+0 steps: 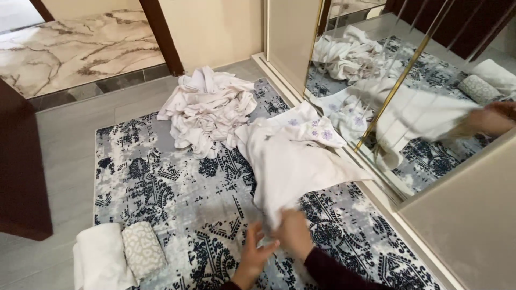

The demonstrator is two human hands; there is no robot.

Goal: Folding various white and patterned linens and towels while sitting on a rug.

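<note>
Both hands, the left hand (252, 256) and right hand (293, 232), gripped the near edge of a white embroidered sheet (293, 156) spread on the patterned rug (177, 198). The sheet's far end touched the crumpled linen pile (207, 110) beyond it on the rug; a pull could likely snag and drag that pile.

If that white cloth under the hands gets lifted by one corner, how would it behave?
The white cloth would probably hang limp: it already lies creased on the rug. It looks thin, so likely light. Both hands, left hand and right hand, pinch its near corner.

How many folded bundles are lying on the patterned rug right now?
2, side by side at the rug's near-left corner: a plain white folded cloth and, right of it, a spotted beige folded cloth. The mirror shows their reflections.
</note>
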